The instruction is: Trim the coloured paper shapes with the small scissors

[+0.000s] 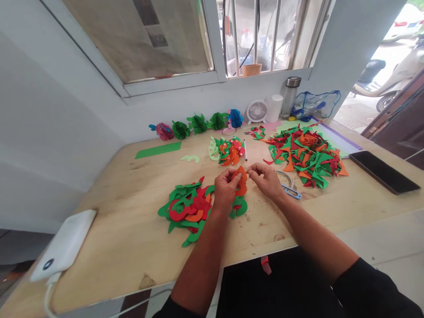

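Between its thumb and fingers my left hand (225, 187) grips an orange paper piece (242, 185), held above the wooden table. Just to the right, my right hand (265, 179) is closed in a pinch near the edge of that paper; what its fingertips hold is too small to make out. Red, green and orange cut shapes (188, 210) lie heaped to the left of my left forearm, with some green pieces under the hands. A light blue cutter (291, 191) and a tape ring (284, 176) rest beside my right wrist.
Beyond the hands are a small heap of cutouts (228, 150), a marker (245, 150) and folded paper figures (198, 123). A large scrap pile (308, 154) and phone (384, 171) lie right. Along the wall stand a fan (257, 111) and bottle (290, 97); a power bank (64, 245) lies left.
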### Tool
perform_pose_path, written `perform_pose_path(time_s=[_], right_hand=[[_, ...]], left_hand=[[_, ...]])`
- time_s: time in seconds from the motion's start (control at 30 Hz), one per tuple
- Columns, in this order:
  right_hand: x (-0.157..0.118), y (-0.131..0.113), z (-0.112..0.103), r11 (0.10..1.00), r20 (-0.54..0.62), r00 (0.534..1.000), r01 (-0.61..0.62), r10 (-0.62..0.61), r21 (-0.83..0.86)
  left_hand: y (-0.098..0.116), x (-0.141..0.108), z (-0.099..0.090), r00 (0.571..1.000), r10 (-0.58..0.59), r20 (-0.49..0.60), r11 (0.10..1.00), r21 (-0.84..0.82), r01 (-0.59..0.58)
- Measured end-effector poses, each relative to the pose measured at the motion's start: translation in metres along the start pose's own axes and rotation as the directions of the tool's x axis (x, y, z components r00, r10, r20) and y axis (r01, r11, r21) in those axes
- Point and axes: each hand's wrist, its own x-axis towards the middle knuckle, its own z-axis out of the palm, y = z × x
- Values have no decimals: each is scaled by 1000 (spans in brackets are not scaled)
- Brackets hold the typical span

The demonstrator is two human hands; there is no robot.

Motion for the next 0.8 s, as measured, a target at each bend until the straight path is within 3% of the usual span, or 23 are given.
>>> perform_pose_path(time_s=[0.17,0.27,0.4,0.57,0.8], right_hand=[[9,5,-18,985,-192,979,-42,74,165],[12,9,-35,990,-246,964,-72,100,123],[6,11,-54,987,-134,991,-49,29,-150],[-13,21,-63,836,-62,998,-36,3,-547],[-25,45,-62,739,11,1000,-2,13,-674]], left_hand=[[0,-1,-1,1000,-7,-12,1000,-25,7],[1,-2,-1,1000,-19,-10,999,-41,18],[-1,-1,-1,1000,-23,-8,998,-52,22],[-5,1,0,999,-34,-1,994,-102,34],[-7,1,0,999,-37,1,990,-140,37]])
